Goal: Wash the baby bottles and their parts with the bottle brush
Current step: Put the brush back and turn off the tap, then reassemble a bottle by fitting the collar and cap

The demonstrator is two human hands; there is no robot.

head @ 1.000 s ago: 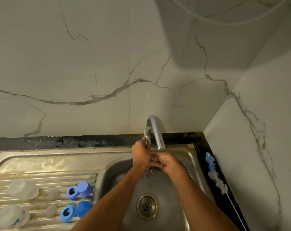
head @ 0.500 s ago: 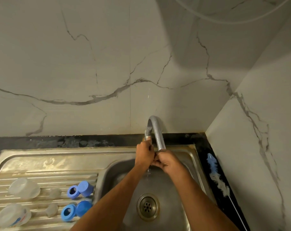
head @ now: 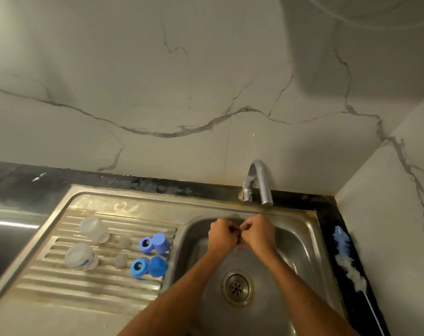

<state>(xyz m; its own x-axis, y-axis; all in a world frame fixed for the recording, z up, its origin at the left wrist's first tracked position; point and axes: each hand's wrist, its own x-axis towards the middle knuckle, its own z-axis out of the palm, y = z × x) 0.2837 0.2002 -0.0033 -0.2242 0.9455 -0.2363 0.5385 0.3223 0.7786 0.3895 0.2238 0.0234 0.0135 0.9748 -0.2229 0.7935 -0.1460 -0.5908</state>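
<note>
Both hands, left (head: 221, 235) and right (head: 255, 232), clenched knuckle to knuckle over sink (head: 303, 238), apparently empty; wet grip risks dropping bottles (head: 81, 257).

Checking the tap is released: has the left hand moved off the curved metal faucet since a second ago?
Yes. The left hand has dropped below the curved metal faucet into the steel sink basin, fist against the right hand.

Two clear plastic baby bottles (head: 94, 229) (head: 80, 256) lie on their sides at the left of the ribbed steel drainboard (head: 89, 287), the nearer one with a coloured print. Beside them sit two small translucent teats (head: 125, 243) (head: 120, 260), then two blue plastic collar rings (head: 146, 244) (head: 139, 268) touching two blue caps (head: 161, 243) (head: 157, 266) — right at the basin's edge. A blue-and-white bottle brush (head: 346, 255) lies along the counter's right edge.
</note>
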